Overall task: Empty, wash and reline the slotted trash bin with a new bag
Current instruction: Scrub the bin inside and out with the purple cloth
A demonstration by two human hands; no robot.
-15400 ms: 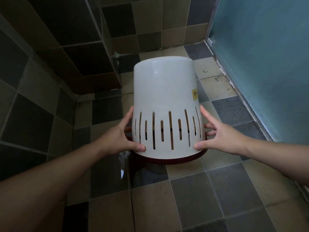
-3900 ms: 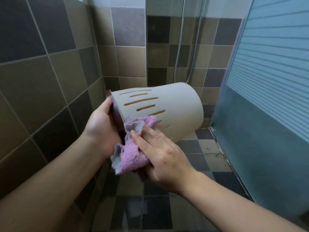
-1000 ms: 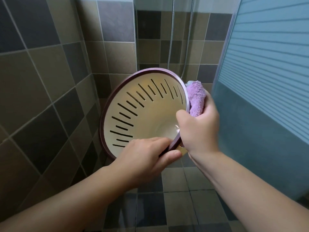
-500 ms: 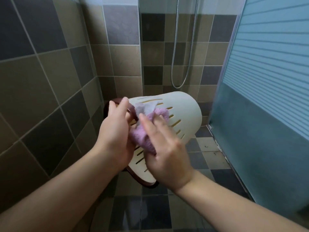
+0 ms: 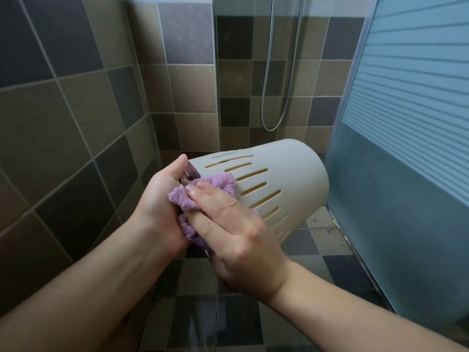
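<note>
The white slotted trash bin point(image 5: 286, 184) is held on its side in mid-air, base pointing away to the right, its dark red rim toward me. My left hand point(image 5: 162, 199) grips that rim at the left, thumb up over the edge. My right hand point(image 5: 228, 224) presses a purple fluffy cloth point(image 5: 187, 199) against the slotted wall near the rim, fingers curled over the cloth. Most of the rim and the bin's opening are hidden behind both hands.
I stand in a tiled shower stall. A tiled wall point(image 5: 63, 123) is close on the left, a frosted blue glass door point(image 5: 406, 148) close on the right. A metal shower hose point(image 5: 274, 123) loops down the back wall. The tiled floor point(image 5: 317, 255) lies below.
The bin has rolled slightly and sits a little more level than half a second ago. My right hand with the cloth has slid down toward the rim, closer to my left hand.
</note>
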